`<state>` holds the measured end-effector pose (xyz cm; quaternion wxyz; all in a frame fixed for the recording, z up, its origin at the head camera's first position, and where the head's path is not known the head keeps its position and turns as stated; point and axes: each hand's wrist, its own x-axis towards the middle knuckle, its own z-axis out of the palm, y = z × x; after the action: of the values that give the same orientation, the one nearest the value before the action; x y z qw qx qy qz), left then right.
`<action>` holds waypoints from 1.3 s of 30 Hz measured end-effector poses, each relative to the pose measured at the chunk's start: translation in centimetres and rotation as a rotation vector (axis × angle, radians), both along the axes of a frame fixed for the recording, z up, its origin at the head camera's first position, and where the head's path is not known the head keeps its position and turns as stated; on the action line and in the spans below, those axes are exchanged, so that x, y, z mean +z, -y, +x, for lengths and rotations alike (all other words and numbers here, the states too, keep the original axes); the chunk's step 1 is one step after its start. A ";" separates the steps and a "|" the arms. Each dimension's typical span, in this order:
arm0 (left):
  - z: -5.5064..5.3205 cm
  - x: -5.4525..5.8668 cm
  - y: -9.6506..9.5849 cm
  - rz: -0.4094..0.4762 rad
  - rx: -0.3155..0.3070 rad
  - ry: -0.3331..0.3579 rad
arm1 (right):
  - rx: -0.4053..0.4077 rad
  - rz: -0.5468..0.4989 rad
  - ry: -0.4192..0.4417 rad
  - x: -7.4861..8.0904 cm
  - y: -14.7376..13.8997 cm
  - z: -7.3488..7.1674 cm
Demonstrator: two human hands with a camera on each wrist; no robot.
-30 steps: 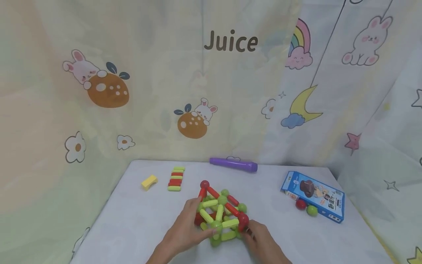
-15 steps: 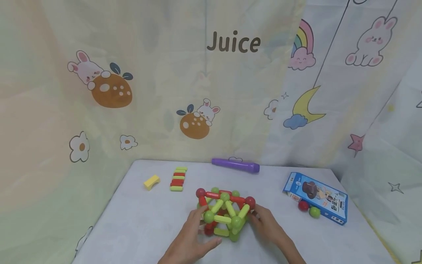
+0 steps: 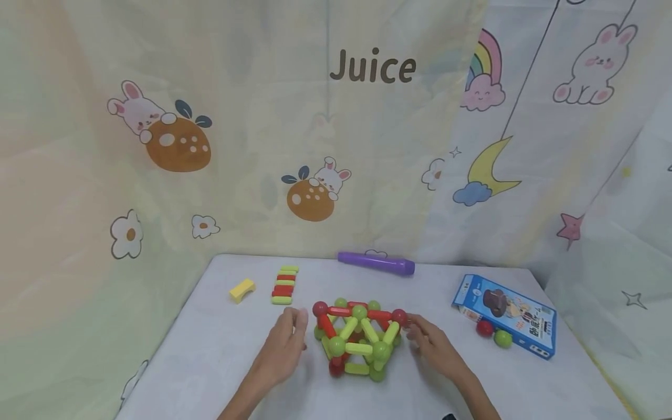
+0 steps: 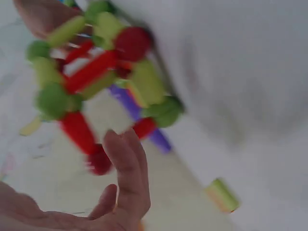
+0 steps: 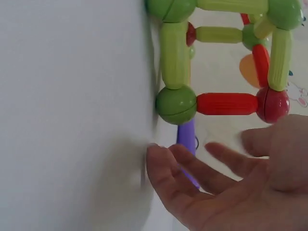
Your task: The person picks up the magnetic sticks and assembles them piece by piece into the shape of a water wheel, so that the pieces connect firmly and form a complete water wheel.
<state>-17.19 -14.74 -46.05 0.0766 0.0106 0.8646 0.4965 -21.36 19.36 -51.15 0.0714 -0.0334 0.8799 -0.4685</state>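
A frame of magnetic rods and balls (image 3: 359, 349), in yellow-green, green and red, stands on the table before me. My left hand (image 3: 280, 349) is just left of it, apart from it, fingers extended and holding nothing. On the other side, my right hand (image 3: 437, 351) has its fingers loosely bent beside the red corner ball (image 3: 399, 317); whether a fingertip touches that ball cannot be told in the head view. In the right wrist view a small gap shows between the fingers (image 5: 192, 168) and the frame's green lower ball (image 5: 176, 104).
A row of loose red and yellow-green rods (image 3: 284, 286) lies behind left, near a yellow arched block (image 3: 242, 290). A purple microphone-shaped tube (image 3: 375, 263) lies at the back edge. At right are a blue box (image 3: 509, 312), a red ball (image 3: 485, 328) and a green ball (image 3: 503, 338).
Both hands held the frame and turned it, then set it with a flat side toward me. Now the left hand has drawn away leftward, and the right hand has loosened its hold.
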 end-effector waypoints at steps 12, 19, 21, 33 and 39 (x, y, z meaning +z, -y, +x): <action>-5.3 -3.5 -0.6 0.292 0.012 0.295 | -0.077 -0.379 0.239 1.3 2.3 -0.5; -5.6 -3.3 -1.9 0.322 0.093 0.296 | -0.079 -0.458 0.250 1.5 2.4 -0.7; -5.6 -3.3 -2.2 0.342 0.119 0.306 | -0.066 -0.472 0.254 1.5 2.4 -0.7; -4.7 -2.7 -2.9 0.366 0.108 0.244 | 0.043 -0.458 0.284 1.9 2.4 -0.9; -4.4 -2.3 -2.9 0.346 0.121 0.221 | 0.141 -0.432 0.255 2.3 1.8 -0.7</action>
<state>-21.55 -11.84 -48.33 0.1379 -0.0829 0.7519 0.6393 -22.08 17.59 -48.82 0.2054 -0.0497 0.7389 -0.6398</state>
